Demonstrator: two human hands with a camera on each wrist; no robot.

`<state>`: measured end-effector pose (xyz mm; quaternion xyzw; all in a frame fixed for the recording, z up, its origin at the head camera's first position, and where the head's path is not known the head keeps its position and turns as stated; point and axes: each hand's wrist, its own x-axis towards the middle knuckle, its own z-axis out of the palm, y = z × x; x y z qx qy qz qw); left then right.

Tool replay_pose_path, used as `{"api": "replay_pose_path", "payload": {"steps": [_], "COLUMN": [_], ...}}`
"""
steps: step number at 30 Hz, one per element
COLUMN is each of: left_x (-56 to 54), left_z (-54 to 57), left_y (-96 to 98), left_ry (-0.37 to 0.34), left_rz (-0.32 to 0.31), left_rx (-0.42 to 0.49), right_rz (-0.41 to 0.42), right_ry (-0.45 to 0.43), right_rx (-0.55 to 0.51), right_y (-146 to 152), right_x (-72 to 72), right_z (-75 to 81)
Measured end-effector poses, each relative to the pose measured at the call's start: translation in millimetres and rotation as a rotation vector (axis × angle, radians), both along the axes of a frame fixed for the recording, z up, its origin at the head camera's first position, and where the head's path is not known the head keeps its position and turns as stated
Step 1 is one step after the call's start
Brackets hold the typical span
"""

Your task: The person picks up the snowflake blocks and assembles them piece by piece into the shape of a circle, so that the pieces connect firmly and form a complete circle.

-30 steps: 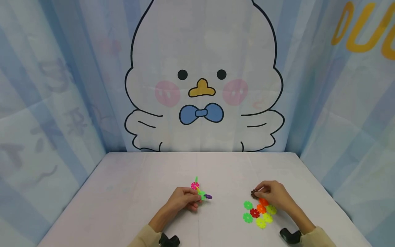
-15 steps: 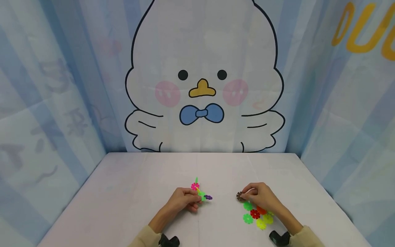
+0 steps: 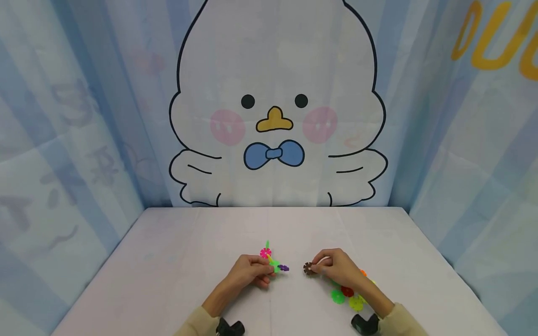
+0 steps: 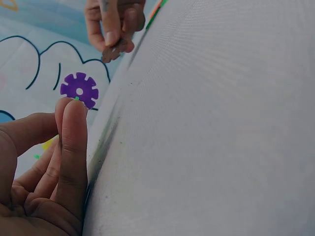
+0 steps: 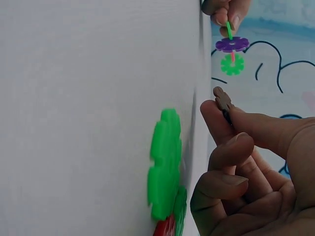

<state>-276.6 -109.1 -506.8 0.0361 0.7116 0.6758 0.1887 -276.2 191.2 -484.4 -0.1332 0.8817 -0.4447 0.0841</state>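
Note:
Between thumb and fingers, my left hand [image 3: 248,271] pinches a chain of joined snowflake discs: a green one in the grip, a purple disc [image 3: 283,268] at its right, a pink disc [image 3: 265,253] and another green one beyond. The purple disc [image 4: 80,90] faces the left wrist camera, showing its notched rim and round hole. Across a small gap to the right, my right hand [image 3: 338,268] pinches a single brown snowflake disc [image 3: 308,269] by its edge. In the right wrist view the brown disc [image 5: 223,100] stands out past thumb and fingertip, apart from the chain.
Loose discs lie on the white table [image 3: 201,233] under and beside my right forearm: green [image 3: 337,296], red [image 3: 347,291], yellow [image 3: 356,303] and orange, partly hidden by the arm. A curtain with a cartoon bird [image 3: 275,182] hangs behind the table.
My right hand has moved left with the brown disc, from above the loose discs to near the chain. The left hand and its chain have hardly moved.

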Motion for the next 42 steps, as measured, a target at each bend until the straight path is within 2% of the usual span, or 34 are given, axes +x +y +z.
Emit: {"api": "replay_pose_path", "payload": {"steps": [10, 20, 42], "left_x": [0.7, 0.9, 0.5], "left_z": [0.8, -0.4, -0.2], "left_y": [0.4, 1.1, 0.7], "left_ry": [0.005, 0.014, 0.016], "left_rz": [-0.002, -0.006, -0.007], "left_rx": [-0.007, 0.014, 0.025], "right_rz": [0.031, 0.025, 0.073], "right_ry": [-0.011, -0.076, -0.099], "right_rx": [-0.050, -0.125, -0.167], "right_y": [-18, -30, -36], "right_x": [1.5, 5.2, 3.7], "right_z": [-2.5, 1.8, -0.9]}}
